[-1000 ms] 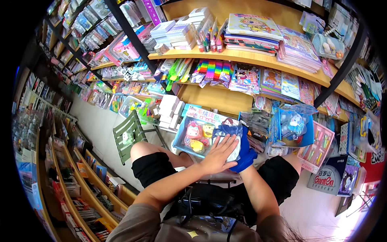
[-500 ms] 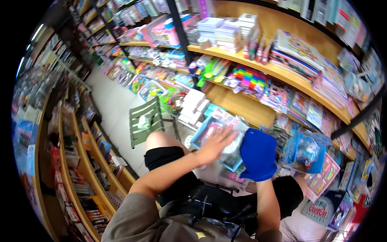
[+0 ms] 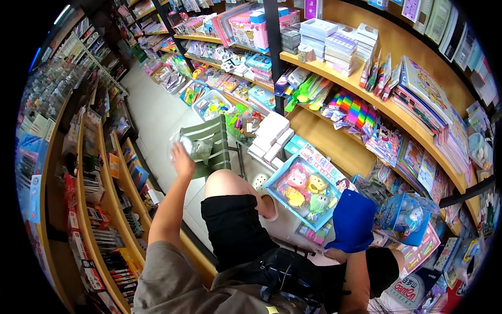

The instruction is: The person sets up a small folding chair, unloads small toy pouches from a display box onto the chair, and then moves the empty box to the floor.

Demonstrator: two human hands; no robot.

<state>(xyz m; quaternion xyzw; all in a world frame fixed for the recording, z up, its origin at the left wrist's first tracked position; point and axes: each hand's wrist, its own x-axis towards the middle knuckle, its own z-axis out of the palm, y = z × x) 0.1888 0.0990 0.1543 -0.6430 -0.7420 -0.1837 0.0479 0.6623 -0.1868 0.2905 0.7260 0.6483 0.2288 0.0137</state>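
My left hand (image 3: 183, 159) is over the near left corner of a green slatted folding chair (image 3: 209, 137). Its fingers are closed on a crumpled clear plastic bag (image 3: 175, 148) with something whitish in it. Another clear bag (image 3: 201, 150) lies on the chair seat. In front of my knees, an open light-blue display box (image 3: 270, 184) holds several colourful animal-faced toys, pink, yellow and green. My right hand (image 3: 337, 255) is largely hidden beneath a plain blue, cap-like thing (image 3: 354, 220), held at the box's right corner.
White small boxes (image 3: 270, 137) are stacked behind the display box. Wooden shelves (image 3: 376, 97) with stationery curve along the right. Low wooden racks (image 3: 99, 193) run along the left. A blue container (image 3: 410, 222) with packaged toys stands at the right, near a Ganten carton (image 3: 413, 288).
My left hand has moved from above the display box left to the chair, carrying clear plastic. The toys in the box are now uncovered. My right hand still holds the blue thing.
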